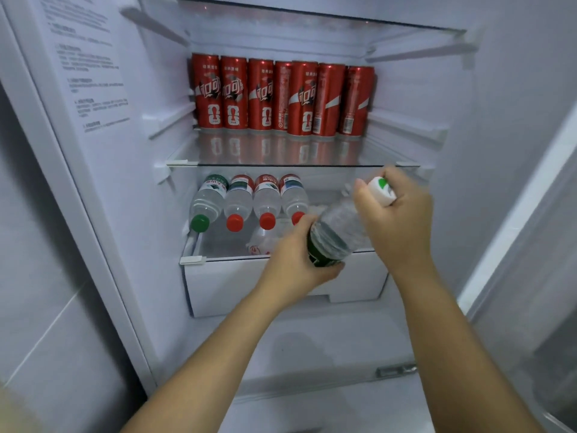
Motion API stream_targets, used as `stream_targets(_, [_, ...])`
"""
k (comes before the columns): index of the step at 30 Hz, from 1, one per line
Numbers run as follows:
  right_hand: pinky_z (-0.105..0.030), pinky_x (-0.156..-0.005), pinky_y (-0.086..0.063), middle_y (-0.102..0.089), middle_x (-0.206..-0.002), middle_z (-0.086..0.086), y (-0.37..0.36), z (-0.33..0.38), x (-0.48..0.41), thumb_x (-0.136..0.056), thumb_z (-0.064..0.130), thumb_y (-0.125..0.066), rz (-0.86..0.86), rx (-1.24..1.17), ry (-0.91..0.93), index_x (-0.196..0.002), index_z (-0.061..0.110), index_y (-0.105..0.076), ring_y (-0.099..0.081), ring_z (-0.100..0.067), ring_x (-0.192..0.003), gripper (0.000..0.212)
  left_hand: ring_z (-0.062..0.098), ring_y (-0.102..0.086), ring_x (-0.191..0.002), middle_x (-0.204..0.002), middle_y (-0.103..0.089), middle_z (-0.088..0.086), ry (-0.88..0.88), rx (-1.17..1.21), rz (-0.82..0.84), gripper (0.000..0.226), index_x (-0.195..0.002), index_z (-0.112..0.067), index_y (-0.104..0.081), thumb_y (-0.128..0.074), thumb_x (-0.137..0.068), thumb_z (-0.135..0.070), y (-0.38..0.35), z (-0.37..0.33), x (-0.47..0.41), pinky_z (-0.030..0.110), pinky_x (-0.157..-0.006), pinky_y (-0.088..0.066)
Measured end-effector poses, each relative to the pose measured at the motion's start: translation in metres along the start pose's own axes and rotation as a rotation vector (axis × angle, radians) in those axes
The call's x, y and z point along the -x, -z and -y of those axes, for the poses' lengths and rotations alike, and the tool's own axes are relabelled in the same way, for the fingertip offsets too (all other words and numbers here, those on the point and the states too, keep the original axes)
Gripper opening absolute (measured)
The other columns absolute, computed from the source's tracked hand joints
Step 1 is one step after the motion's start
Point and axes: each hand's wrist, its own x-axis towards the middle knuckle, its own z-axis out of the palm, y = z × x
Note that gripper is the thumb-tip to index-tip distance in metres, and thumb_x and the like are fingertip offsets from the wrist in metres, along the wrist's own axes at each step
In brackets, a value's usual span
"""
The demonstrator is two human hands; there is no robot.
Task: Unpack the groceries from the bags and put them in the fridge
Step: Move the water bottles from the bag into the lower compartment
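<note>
The fridge stands open in front of me. My left hand grips the green-labelled end of a clear water bottle, which is tilted over the front of the lower shelf. My right hand curls round a small white container with a green mark, just under the glass shelf. Several water bottles lie side by side at the left of the lower shelf, one with a green cap, the others with red caps. Several red cans stand in a row on the glass shelf.
A white drawer front sits below the lower shelf. A crumpled clear wrapper with red print lies near the shelf's front. The fridge's left inner wall carries a printed sticker. The right half of the lower shelf lies behind my hands.
</note>
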Motion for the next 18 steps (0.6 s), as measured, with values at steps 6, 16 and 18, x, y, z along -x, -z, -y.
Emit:
stream_targets(6, [-0.008,-0.051,-0.034,-0.047,-0.058,0.013,0.023,-0.015,0.011,-0.086,0.022,-0.063,-0.259,0.067,0.002,-0.071,0.014,-0.049,-0.048,0.001,-0.055,0.022,0.001,-0.055,-0.096,-0.109,-0.060,-0.017,-0.177,-0.250,0.135,0.063,-0.121,-0.031,-0.051,-0.083,-0.067,-0.026,-0.021,-0.010,-0.060,0.016,-0.081,-0.046])
stream_targets(16, [-0.010,-0.054,-0.037,-0.059,-0.072,0.013,-0.002,-0.070,0.038,-0.090,0.025,-0.065,-0.012,0.174,-0.226,-0.100,0.019,-0.063,-0.054,-0.001,-0.063,0.012,0.016,-0.033,-0.135,-0.143,-0.044,-0.007,-0.136,-0.840,0.238,0.074,-0.139,-0.033,-0.037,-0.073,-0.075,-0.041,-0.024,0.031,-0.109,0.051,-0.114,-0.017])
stream_targets(18, [-0.019,-0.063,-0.042,-0.064,-0.085,0.009,-0.012,-0.079,0.041,-0.092,0.031,-0.062,0.081,0.261,-0.237,-0.120,0.022,-0.062,-0.055,-0.004,-0.070,0.029,0.021,-0.024,-0.141,-0.148,-0.036,-0.001,-0.046,-0.899,0.254,0.077,-0.143,-0.027,-0.035,-0.072,-0.078,-0.042,-0.010,0.038,-0.115,0.051,-0.114,-0.015])
